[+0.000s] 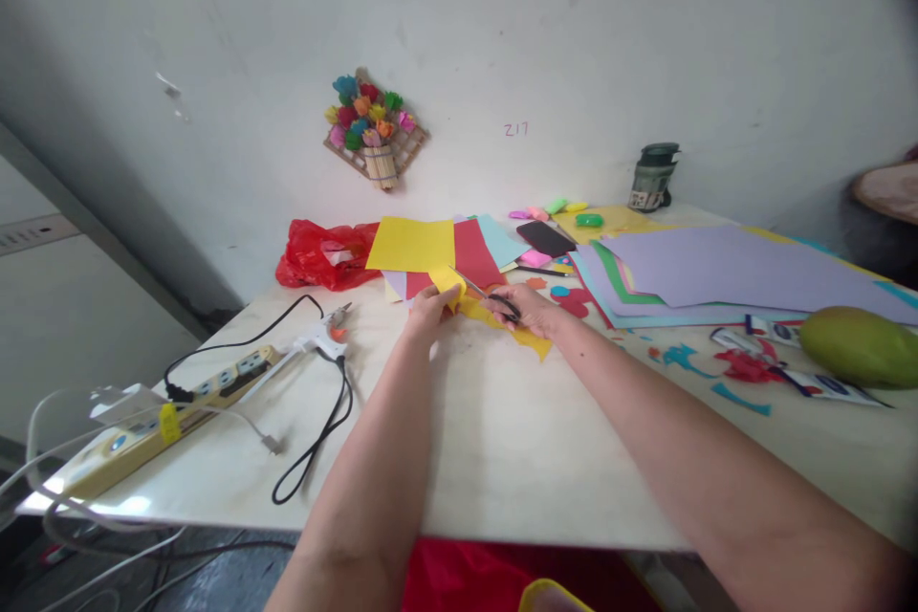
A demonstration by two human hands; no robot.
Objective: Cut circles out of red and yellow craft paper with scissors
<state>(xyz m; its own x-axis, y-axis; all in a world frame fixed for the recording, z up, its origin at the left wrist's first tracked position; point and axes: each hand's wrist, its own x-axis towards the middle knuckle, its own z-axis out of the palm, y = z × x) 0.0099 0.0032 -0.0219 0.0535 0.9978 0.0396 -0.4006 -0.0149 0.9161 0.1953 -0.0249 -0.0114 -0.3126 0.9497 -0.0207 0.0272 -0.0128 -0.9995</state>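
Observation:
My left hand [428,308] pinches a small piece of yellow paper [446,281] near the middle of the table. Just to its right, my right hand [527,306] is closed round the black handles of a pair of scissors [506,308], whose blades point left toward that paper. Below the scissors a yellow cut-off strip [532,342] hangs down to the tabletop. Behind the hands lie a yellow sheet [411,244] and a red sheet [476,251]. Exactly where the blades meet the paper is too small to tell.
To the left are a glue gun [322,337], its black cord and a power strip [172,426]. Coloured sheets [688,273], paper scraps, glue tubes [824,384] and a green fruit [857,346] lie right. Behind are a phone [546,238], red bag [322,253] and cup [652,179].

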